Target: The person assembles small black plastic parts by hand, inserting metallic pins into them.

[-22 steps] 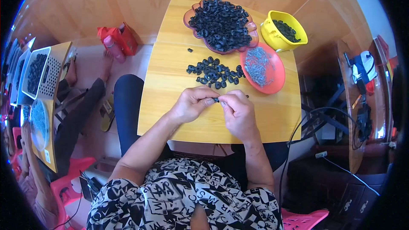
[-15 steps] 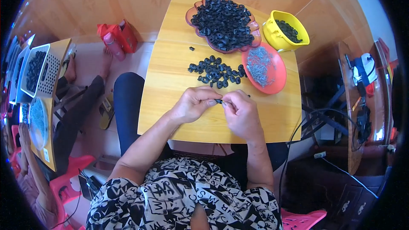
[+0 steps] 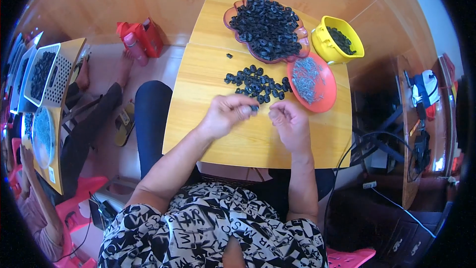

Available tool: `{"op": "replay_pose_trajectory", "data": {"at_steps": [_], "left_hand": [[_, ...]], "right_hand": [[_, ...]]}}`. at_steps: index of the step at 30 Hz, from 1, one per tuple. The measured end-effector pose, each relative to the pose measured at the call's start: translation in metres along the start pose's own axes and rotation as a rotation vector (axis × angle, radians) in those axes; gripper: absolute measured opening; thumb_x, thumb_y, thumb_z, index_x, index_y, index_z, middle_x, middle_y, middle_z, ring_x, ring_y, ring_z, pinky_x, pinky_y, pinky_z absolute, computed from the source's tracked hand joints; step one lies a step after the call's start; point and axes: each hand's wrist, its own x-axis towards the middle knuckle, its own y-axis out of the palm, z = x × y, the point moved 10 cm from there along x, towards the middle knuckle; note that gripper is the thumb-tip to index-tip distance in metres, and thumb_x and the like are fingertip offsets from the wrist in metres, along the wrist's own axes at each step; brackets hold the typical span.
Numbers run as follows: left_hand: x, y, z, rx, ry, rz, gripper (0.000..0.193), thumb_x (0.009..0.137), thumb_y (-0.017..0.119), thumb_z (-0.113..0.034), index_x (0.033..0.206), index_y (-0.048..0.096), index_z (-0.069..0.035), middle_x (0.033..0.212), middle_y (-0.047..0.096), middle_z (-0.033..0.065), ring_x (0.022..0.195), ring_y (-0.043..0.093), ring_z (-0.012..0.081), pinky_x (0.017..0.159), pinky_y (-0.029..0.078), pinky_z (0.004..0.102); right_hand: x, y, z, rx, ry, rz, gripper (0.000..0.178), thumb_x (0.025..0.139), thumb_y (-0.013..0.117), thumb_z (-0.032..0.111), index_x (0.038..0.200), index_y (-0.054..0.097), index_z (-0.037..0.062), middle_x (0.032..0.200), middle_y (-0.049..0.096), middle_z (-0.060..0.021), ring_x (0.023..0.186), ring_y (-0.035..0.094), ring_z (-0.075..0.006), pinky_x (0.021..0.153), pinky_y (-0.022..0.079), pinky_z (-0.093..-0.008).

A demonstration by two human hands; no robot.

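Between the thumb and fingers of my left hand [image 3: 222,117] is a small black plastic part [image 3: 254,107]. My right hand [image 3: 293,125] is a short way to its right, thumb and fingertips pressed together. Whatever lies in that pinch is too small to make out. Just beyond both hands, a loose group of black plastic parts [image 3: 260,85] is spread on the wooden table [image 3: 198,89]. A red oval plate [image 3: 331,94] holding many thin silvery metal pins [image 3: 306,77] stands beyond my right hand.
A scalloped reddish bowl [image 3: 229,19] heaped with black parts stands at the table's far side. Right of it is a yellow tub [image 3: 351,56] with more. At far left, another person sits by a table with a white perforated basket [image 3: 58,82]. A black cable [image 3: 369,130] hangs at right.
My hands, which met at the small black part, are now apart. The right hand has drawn away to the right, while the part stays in my left. The view has shifted slightly.
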Motion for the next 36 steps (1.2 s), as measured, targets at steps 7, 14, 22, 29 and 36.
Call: {"op": "replay_pose_trajectory", "data": {"at_steps": [7,14,22,29,36], "left_hand": [[0.009,-0.040,-0.008,-0.617,0.072,-0.147,0.018,0.087,0.052,0.000,0.104,0.058,0.002,0.087,0.063,0.0136,0.074,0.061,0.0165,0.067,0.051,0.0249],[0.010,-0.038,-0.006,-0.748,0.049,-0.085,0.019,0.086,0.051,0.001,0.103,0.058,0.003,0.089,0.063,0.0154,0.078,0.061,0.0190,0.071,0.051,0.0274],[0.006,-0.020,-0.005,-0.751,-0.003,0.024,0.019,0.084,0.053,0.002,0.102,0.060,0.002,0.093,0.063,0.0163,0.081,0.062,0.0204,0.074,0.050,0.0298],[0.004,-0.009,0.001,-0.712,-0.076,0.049,0.020,0.080,0.058,0.005,0.100,0.060,0.002,0.092,0.063,0.0150,0.079,0.062,0.0191,0.071,0.051,0.0295],[-0.004,0.009,0.014,-0.568,-0.145,0.097,0.015,0.078,0.059,0.007,0.093,0.059,0.002,0.087,0.063,0.0124,0.076,0.063,0.0184,0.064,0.052,0.0267]], "right_hand": [[0.003,0.044,0.006,-0.583,-0.380,-0.045,0.018,0.075,0.063,0.002,0.092,0.061,-0.0017,0.084,0.059,-0.0167,0.070,0.058,-0.0310,0.064,0.048,-0.0354],[0.011,0.069,-0.007,-0.879,-0.423,-0.049,0.016,0.074,0.057,0.003,0.089,0.061,-0.0010,0.080,0.053,-0.0128,0.078,0.055,-0.0291,0.067,0.047,-0.0375],[0.002,0.069,0.006,-0.921,-0.482,-0.081,0.008,0.073,0.056,0.001,0.081,0.056,-0.0003,0.080,0.052,-0.0131,0.078,0.055,-0.0307,0.065,0.047,-0.0389],[0.001,0.028,-0.024,-0.100,0.037,-0.007,0.009,0.078,0.057,-0.006,0.086,0.054,-0.0034,0.072,0.056,-0.0058,0.063,0.055,-0.0132,0.057,0.045,-0.0272],[-0.005,0.011,0.013,0.315,0.026,-0.003,0.012,0.078,0.059,-0.005,0.089,0.058,0.0005,0.075,0.057,0.0006,0.065,0.051,-0.0035,0.057,0.041,-0.0174]]}}
